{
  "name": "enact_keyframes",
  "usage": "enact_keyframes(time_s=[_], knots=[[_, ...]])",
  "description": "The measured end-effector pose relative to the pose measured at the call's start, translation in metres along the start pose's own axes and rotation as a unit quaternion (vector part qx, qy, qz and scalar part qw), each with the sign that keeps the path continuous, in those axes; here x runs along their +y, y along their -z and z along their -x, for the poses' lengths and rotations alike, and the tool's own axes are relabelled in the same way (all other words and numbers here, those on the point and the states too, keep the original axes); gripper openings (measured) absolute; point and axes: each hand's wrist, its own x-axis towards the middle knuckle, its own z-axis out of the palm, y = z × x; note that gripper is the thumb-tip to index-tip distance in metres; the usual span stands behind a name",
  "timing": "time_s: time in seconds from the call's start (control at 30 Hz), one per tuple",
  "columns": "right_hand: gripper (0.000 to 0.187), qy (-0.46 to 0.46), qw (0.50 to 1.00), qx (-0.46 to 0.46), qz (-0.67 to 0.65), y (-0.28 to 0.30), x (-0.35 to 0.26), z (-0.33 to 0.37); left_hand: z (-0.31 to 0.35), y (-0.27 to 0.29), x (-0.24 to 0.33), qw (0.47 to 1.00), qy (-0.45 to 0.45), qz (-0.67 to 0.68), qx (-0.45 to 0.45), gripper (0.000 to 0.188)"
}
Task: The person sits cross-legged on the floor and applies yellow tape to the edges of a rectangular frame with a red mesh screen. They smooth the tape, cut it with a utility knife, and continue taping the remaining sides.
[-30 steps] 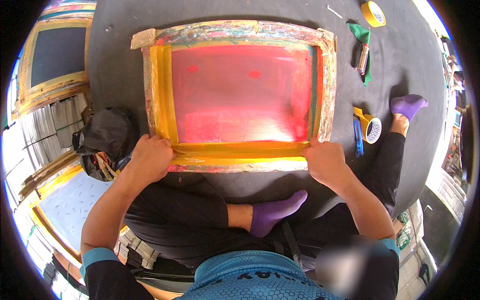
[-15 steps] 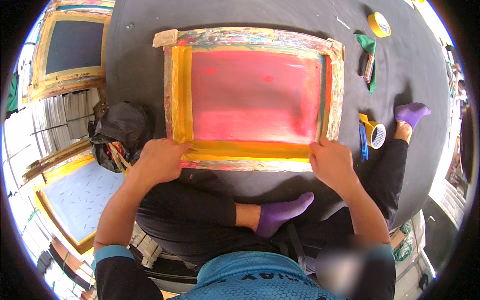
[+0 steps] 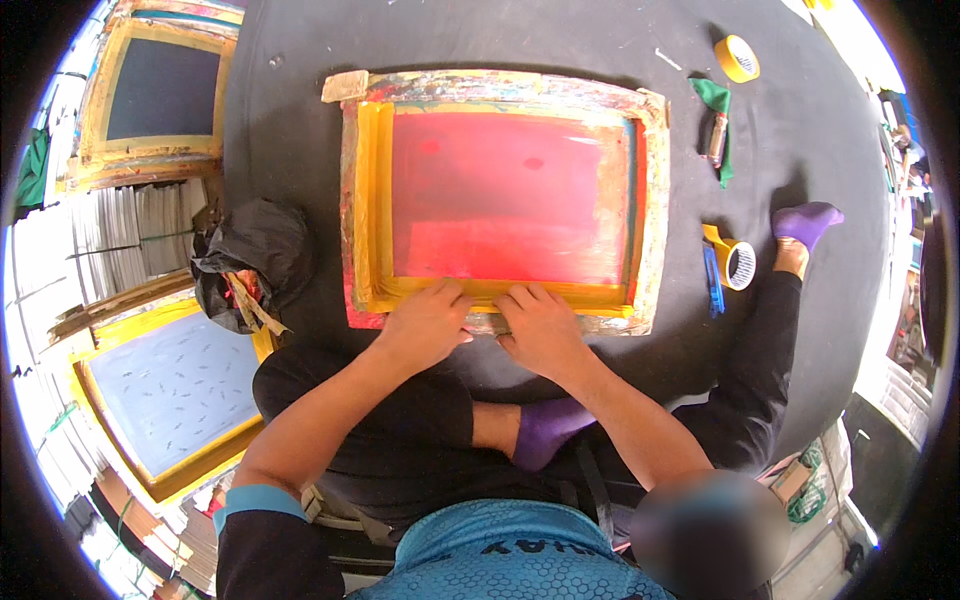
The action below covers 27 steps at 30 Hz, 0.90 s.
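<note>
A wooden screen-printing frame [image 3: 655, 200], crusted with old paint, lies flat on the black surface before me. Its mesh [image 3: 500, 200] is red, and yellow tape [image 3: 376, 190] lines the left and near inner edges. On the near bar, left of its middle, my left hand [image 3: 425, 325] is closed over the edge, fingertips on the tape and thumb at the outer side. Close beside it, my right hand [image 3: 545, 325] curls over the same bar with its fingers on the tape. A small gap separates the two hands. Their fingers cover part of the near tape strip.
At right lie a yellow tape roll [image 3: 741, 265], a blue cutter [image 3: 714, 282], a green cloth [image 3: 712, 95] and another tape roll [image 3: 738, 60]. A black plastic bag [image 3: 265, 250] with scraps sits left. Other framed screens, one pale blue [image 3: 170, 390], stand beyond the left edge.
Both hands have moved inward from the frame's near corners to the middle of its near bar. The tape along that edge now looks pressed closer to the frame.
</note>
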Motion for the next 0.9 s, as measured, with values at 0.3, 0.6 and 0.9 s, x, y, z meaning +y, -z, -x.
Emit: enact_keyframes(time_s=[0.3,0.6,0.9], knots=[[0.044,-0.080,0.995,-0.036,0.056,0.036,0.053,0.056,0.048,0.025,-0.033,0.994,0.053,-0.088,-0.034,0.050],[0.051,-0.061,0.968,-0.033,0.242,0.049,0.079,0.092,0.073,0.009,-0.042,0.986,-0.020,-0.158,0.055,0.054],[0.053,0.034,0.969,0.175,0.171,0.040,0.100,0.123,0.083,-0.002,-0.064,0.976,-0.073,-0.115,0.168,0.035]])
